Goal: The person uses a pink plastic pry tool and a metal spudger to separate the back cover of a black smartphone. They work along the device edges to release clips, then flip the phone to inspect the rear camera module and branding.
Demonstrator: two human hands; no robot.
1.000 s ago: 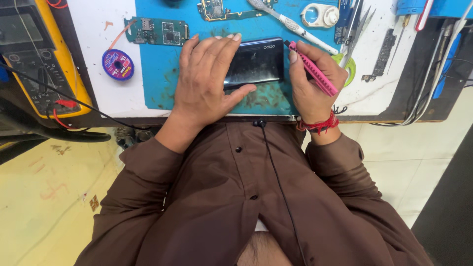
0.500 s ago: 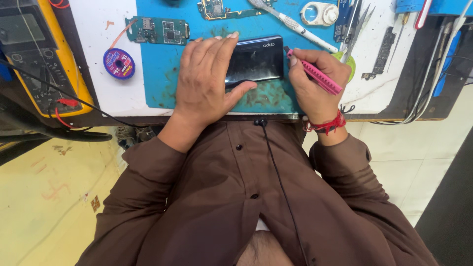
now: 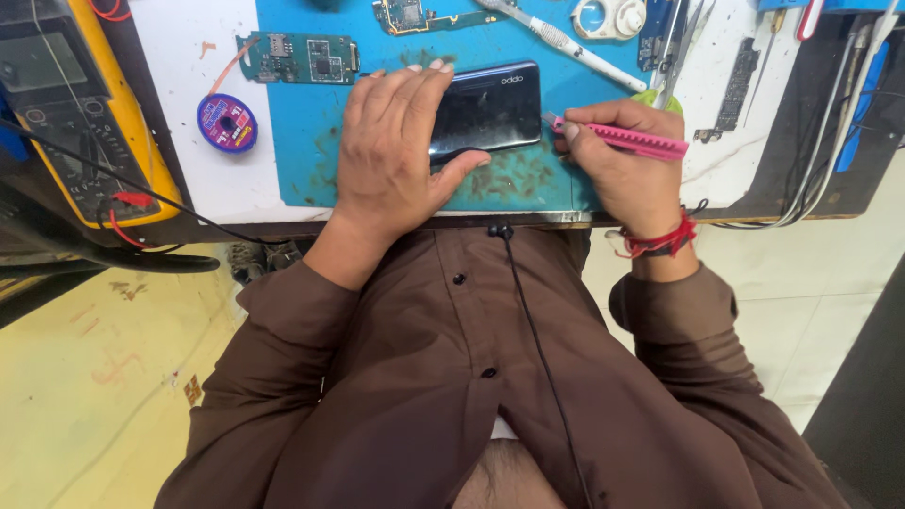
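A dark phone is pinned flat on the blue mat by the spread left hand; a pink knife is pinched in the right hand.

A slipped blade could gouge the phone's right edge or cut a thumb. A round purple-labelled spool lies left.

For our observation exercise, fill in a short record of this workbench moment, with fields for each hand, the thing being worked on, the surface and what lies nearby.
Left hand: flat on the dark phone, holding it down
Right hand: grips a pink craft knife, tip at the phone's right edge
Phone: lying flat, glossy side up
Surface: blue work mat on a white bench
Nearby: green circuit board, purple wire spool, yellow multimeter, toothbrush
Wrist: red thread band on the right
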